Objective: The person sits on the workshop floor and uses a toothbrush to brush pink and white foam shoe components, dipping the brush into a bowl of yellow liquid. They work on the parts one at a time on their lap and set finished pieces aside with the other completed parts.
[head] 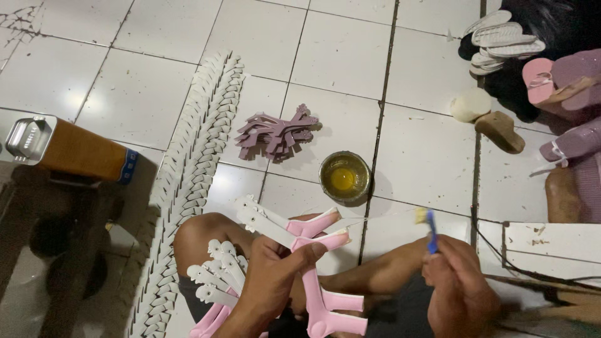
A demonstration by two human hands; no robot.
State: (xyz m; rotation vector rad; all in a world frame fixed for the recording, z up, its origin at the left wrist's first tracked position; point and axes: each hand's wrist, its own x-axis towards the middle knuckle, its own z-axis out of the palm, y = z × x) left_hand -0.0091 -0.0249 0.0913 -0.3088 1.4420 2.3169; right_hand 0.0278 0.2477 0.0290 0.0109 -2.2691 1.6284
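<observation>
My left hand (275, 275) grips a pink and white Y-shaped sandal strap (294, 228), with more straps fanned out under it over my knee (200, 235). My right hand (460, 281) holds a blue-handled brush (431, 228) upright, its yellowish bristles at the top, and a thin glue thread runs from it towards the strap. A small metal bowl of yellow glue (344, 177) sits on the tiled floor just beyond both hands.
A pile of mauve straps (275, 134) lies past the bowl. Long rows of white straps (200, 156) run down the left. A metal can (62, 147) stands at far left. Sandals and soles (538, 69) are stacked at upper right.
</observation>
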